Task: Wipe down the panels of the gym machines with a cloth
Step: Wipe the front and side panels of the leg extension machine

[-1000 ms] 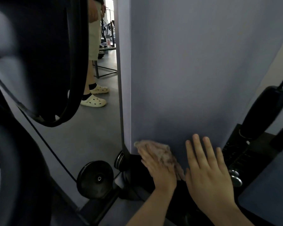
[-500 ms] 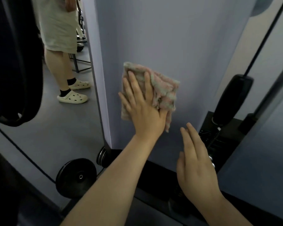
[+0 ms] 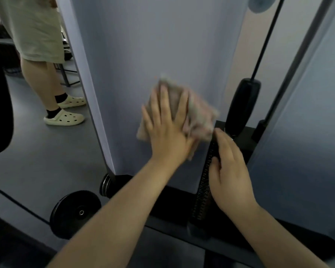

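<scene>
Left hand (image 3: 167, 130), fingers flat, pressed the cloth (image 3: 196, 117) on the grey panel (image 3: 162, 45); since half a second before it had slid right toward the panel's edge. Right hand (image 3: 227, 171) hovered open, holding nothing. Wiping was mid-pass, upper panel likely remaining.

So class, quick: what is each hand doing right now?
Left hand: open, flat fingers pressing the cloth against the panel.
Right hand: open, fingers relaxed, holding nothing.
</scene>
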Motion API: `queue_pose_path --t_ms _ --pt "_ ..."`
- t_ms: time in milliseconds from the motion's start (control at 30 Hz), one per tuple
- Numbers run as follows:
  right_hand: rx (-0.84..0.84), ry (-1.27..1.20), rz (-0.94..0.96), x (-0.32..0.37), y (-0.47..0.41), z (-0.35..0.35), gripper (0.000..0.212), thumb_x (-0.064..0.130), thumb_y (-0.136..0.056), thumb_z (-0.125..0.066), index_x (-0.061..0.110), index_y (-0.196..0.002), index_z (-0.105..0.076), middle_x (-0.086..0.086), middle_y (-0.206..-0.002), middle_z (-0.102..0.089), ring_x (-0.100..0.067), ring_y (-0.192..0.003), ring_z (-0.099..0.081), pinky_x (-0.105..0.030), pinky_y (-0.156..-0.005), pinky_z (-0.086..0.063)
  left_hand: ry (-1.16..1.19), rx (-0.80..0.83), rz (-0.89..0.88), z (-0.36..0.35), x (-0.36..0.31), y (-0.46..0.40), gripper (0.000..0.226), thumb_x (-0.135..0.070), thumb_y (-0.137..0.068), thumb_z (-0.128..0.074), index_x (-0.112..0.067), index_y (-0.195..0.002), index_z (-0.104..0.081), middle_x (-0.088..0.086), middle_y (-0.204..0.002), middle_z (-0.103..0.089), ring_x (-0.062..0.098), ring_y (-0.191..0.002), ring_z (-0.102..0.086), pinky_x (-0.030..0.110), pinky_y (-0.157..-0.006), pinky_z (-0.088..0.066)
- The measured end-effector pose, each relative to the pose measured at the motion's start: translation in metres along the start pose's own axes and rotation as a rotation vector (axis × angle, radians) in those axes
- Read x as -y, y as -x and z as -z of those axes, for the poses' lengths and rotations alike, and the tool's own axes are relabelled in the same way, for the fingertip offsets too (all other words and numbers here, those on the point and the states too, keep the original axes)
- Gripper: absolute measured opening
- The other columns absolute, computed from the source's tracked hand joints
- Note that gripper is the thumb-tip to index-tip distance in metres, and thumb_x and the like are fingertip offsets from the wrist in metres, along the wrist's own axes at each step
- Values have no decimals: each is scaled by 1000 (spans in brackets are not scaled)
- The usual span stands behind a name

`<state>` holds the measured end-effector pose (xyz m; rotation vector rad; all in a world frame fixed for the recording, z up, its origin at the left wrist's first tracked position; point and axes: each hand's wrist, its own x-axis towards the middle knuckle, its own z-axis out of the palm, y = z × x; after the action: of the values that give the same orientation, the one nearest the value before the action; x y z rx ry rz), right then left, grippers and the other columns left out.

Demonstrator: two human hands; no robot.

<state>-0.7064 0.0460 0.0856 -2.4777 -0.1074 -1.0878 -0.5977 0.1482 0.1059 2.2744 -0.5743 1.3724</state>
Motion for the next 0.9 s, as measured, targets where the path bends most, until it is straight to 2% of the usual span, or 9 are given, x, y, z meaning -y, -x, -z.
queue_pose_path --t_ms 133,267,433,500,633,700,767,833,900 --pt "-60 -115 -115 -5 4 3 56 1 -91 -40 8 -145 -26 4 -138 -30 1 -127 -23 -3 -107 -12 -8 -104 -68 15 -19 -53 71 -63 -87 -37 -23 -141 -17 24 -149 -25 35 -137 -11 53 -111 0" --pt "-58 -91 -104 -11 20 0 56 -1 -85 -40 3 -141 -33 -3 -136 -39 -4 -126 -29 -6 -108 -15 -59 21 -303 -7 1 -1 69 -58 -84 -40 -32 -143 -14 14 -148 -12 31 -138 -1 50 -111 9" --pt "16 1 -78 -17 44 1 60 -4 -78 -47 7 -135 -34 -18 -128 -51 -17 -122 -37 -16 -109 -18 -138 168 -714 -34 35 84 54 -40 -78 -36 -36 -131 -31 8 -152 -13 22 -142 2 48 -113 14" --pt "48 4 -87 -17 52 7 60 -3 -77 -47 9 -134 -33 -16 -127 -52 -16 -120 -38 -20 -108 -18 -171 215 -875 -40 56 105 54 -33 -82 -33 -37 -136 -23 3 -151 -16 19 -138 -4 48 -114 13" --pt "97 8 -98 -21 69 19 60 -5 -78 -49 12 -133 -34 -12 -127 -53 -13 -119 -40 -16 -105 -24 -200 295 -1021 -54 95 147 62 -31 -95 -23 -16 -149 4 6 -156 15 22 -144 12 42 -116 9" --pt "127 14 -131 -24 76 23 61 -4 -79 -51 14 -134 -33 -9 -128 -52 -11 -119 -39 -19 -105 -28 -190 427 -1085 -53 97 161 55 -27 -95 -25 -15 -148 -19 5 -158 4 24 -145 5 41 -117 2" --pt "163 20 -162 -28 81 26 59 0 -80 -48 15 -135 -34 -6 -130 -51 -7 -120 -37 -13 -105 -21 -77 579 -1016 -40 79 163 51 -31 -85 -36 -17 -131 -51 3 -150 -29 24 -138 -23 36 -110 -18" --pt "187 3 -182 -29 82 32 54 2 -84 -45 13 -136 -40 -3 -133 -48 3 -121 -30 -1 -103 -8 70 655 -829 -20 46 159 54 -39 -75 -41 -19 -124 -51 -2 -134 -41 18 -126 -36 32 -103 -27" --pt "187 -30 -213 -31 82 40 47 6 -91 -46 14 -138 -42 8 -136 -40 12 -120 -20 6 -97 -8 338 599 -582 3 8 153 50 -34 -78 -47 -18 -126 -47 -4 -132 -43 14 -123 -39 25 -109 -24"
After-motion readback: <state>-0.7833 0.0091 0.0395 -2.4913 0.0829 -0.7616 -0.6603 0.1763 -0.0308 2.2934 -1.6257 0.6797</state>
